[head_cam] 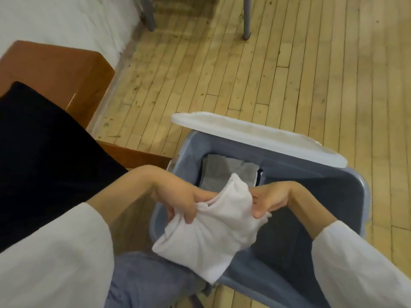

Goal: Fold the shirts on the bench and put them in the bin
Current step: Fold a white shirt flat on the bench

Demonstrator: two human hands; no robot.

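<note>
**Q:** What are the hands doing?

**A:** Both hold a folded white shirt. The left hand grips its left edge, with the fingers curled into the cloth. The right hand pinches the right edge between the thumb and curled fingers. Both arms wear loose white sleeves that end short of the wrists.

**Q:** Where is the shirt?

**A:** It is in the air over the near left part of a blue-grey bin, not yet set down. Its upper end rises into a rounded fold between the hands. Its lower corner hangs past the bin's near rim, above a knee in blue jeans.

**Q:** What is inside the bin?

**A:** A folded grey shirt lies flat at the far left. Just beside it, to the right, is a thin strip of dark cloth with a white edge. The right part of the bin is dark grey. I cannot tell whether that is cloth or the bin's bottom.

**Q:** And around it?

**A:** A white lid rests slanted across the bin's far rim, and the bin is open. To the left is a brown bench, with a black cloth spread over its near part. The bin stands just beside the bench's end on a pale wooden plank floor. Beyond the bench, at the top left, lies white fabric. Two grey metal legs stand on the floor at the top edge.
</note>
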